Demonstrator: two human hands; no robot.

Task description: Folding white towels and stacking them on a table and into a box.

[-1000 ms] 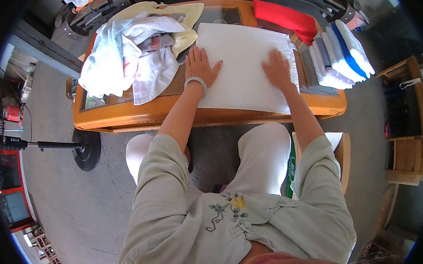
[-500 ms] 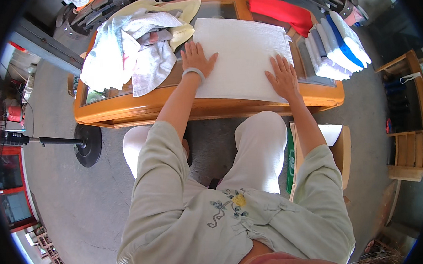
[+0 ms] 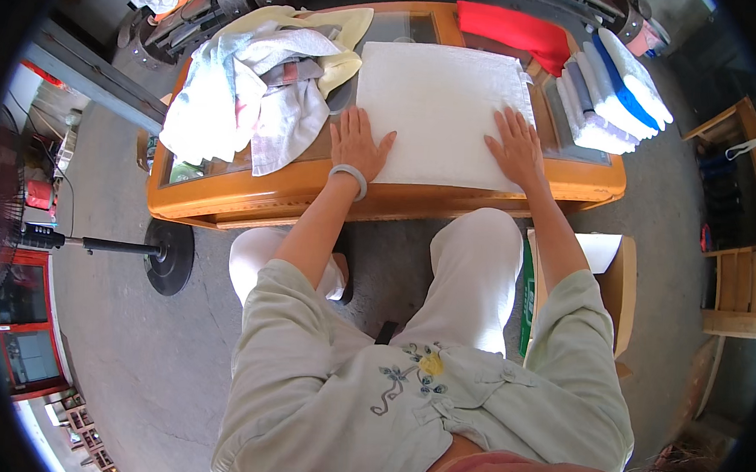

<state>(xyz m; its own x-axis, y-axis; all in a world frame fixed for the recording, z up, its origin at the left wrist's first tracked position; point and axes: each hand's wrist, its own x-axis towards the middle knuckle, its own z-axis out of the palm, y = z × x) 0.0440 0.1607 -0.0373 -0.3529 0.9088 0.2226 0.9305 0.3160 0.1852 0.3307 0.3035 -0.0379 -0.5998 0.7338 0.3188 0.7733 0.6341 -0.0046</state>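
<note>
A white towel (image 3: 440, 111) lies spread flat as a rectangle on the wooden table (image 3: 268, 206) with glass panels. My left hand (image 3: 361, 150), with a pale bracelet at the wrist, rests flat over the towel's near left edge, fingers spread. On the near right part of the towel lies my right hand (image 3: 517, 151), palm down and fingers apart. Neither hand grips anything. To the left, a loose heap of white towels (image 3: 232, 92) sits beside a crumpled yellow cloth (image 3: 340, 67). Several folded towels (image 3: 612, 94), white, grey and blue, are stacked at the right.
A folded red cloth (image 3: 517, 34) lies at the table's far side. By my right knee stands an open cardboard box (image 3: 623, 292). The round base of a fan (image 3: 172, 258) is on the floor at left. Wooden shelving (image 3: 739, 285) stands far right.
My left hand has slid nearer along the towel's left edge. My right hand stays at about the same spot on the towel. The whole view has shifted slightly.
</note>
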